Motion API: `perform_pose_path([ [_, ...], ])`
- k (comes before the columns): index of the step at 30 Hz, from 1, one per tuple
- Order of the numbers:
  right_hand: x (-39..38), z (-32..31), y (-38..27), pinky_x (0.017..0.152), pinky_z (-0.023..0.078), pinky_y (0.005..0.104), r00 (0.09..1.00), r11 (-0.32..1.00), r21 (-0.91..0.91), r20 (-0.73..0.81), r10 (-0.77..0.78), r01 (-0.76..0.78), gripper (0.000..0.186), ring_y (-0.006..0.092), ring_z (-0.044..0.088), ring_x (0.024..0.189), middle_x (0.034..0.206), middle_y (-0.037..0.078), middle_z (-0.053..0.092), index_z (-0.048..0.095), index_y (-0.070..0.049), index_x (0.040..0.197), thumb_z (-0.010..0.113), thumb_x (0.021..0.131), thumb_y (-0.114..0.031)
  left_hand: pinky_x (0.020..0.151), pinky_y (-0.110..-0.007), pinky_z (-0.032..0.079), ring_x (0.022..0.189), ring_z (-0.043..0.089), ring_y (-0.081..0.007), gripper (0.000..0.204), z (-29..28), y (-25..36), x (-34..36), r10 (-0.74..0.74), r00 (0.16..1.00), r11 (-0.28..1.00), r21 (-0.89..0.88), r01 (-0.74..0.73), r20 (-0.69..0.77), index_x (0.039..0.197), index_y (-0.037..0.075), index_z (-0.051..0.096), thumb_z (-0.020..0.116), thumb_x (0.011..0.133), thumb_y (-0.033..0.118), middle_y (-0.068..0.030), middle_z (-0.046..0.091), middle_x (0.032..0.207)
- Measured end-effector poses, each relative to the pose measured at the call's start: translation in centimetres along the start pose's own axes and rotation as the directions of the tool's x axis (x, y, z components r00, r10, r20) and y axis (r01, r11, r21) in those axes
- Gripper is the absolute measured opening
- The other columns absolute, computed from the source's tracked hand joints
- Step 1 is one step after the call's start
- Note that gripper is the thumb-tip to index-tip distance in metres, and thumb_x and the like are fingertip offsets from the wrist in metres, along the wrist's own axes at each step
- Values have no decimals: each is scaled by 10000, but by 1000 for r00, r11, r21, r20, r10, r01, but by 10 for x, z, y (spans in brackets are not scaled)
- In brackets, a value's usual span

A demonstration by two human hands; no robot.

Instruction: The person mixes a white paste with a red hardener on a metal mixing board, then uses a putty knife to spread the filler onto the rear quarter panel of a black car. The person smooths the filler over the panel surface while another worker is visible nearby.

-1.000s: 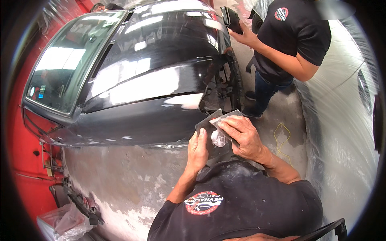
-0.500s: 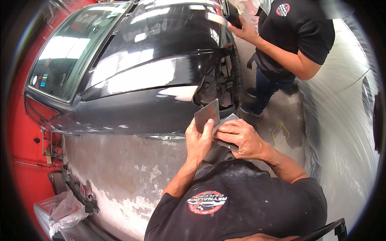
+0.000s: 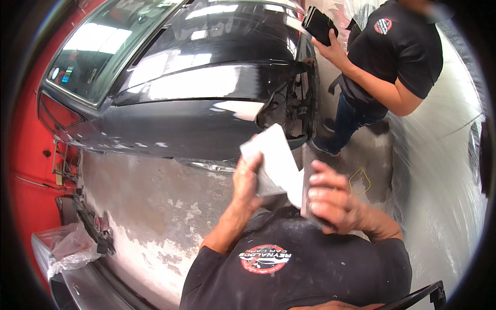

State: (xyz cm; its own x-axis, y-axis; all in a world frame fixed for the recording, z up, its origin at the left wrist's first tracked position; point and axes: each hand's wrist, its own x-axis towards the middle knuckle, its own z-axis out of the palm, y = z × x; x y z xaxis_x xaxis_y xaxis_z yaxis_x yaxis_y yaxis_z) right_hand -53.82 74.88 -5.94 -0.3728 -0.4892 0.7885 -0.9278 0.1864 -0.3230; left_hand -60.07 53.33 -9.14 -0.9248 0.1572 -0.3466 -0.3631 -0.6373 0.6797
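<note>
Pinching one plate (image 3: 270,159) by its edge, the left grip (image 3: 245,181) seemingly leaves its pale face clear; the right grip (image 3: 336,200) clasps another plate (image 3: 306,186).

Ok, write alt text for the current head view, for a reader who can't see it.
A person's left hand holds a flat plate that looks white and the right hand, blurred, a second plate seen nearly edge-on, beside a black car. At upper right, another person holds a dark object.
</note>
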Motion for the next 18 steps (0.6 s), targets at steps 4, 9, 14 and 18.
perform_pose_path([
  [4, -37, 28, 31, 1044, 463, 471, 928, 892, -318, 80, 364, -323, 556, 396, 529, 1184, 1243, 169, 550, 548, 34, 1262, 645, 715, 32, 993, -363, 513, 1165, 619, -217, 433, -9, -20, -13, -72, 996, 997, -26, 74, 54, 1436, 39, 455, 503, 1012, 111, -122, 609, 1308],
  [9, -44, -16, 60, 1010, 468, 436, 805, 806, -391, 219, 551, -445, 680, 346, 563, 1152, 1212, 113, 641, 609, -43, 1264, 577, 611, 143, 944, -328, 520, 1056, 654, -172, 342, -26, -29, -13, 6, 998, 998, 65, -10, 62, 1337, 12, 547, 512, 1025, 148, -98, 668, 1199],
  [14, 34, -32, 44, 961, 406, 423, 457, 909, -209, 810, 367, -360, 735, 260, 591, 1075, 1242, 10, 653, 673, -154, 1234, 701, 506, -52, 909, -296, 502, 1022, 626, -114, 315, -35, -51, -10, 127, 980, 935, 312, -169, 151, 1276, 8, 601, 524, 1037, 199, -65, 682, 1157],
  [18, 44, -13, 32, 962, 432, 418, 701, 930, -362, 649, 295, -57, 557, 241, 593, 1092, 1160, 14, 676, 689, -124, 1172, 696, 624, -21, 909, -291, 497, 1009, 620, -110, 310, -45, -48, -14, 164, 975, 924, 322, -205, 151, 1260, -3, 603, 522, 1038, 196, -71, 677, 1163],
])
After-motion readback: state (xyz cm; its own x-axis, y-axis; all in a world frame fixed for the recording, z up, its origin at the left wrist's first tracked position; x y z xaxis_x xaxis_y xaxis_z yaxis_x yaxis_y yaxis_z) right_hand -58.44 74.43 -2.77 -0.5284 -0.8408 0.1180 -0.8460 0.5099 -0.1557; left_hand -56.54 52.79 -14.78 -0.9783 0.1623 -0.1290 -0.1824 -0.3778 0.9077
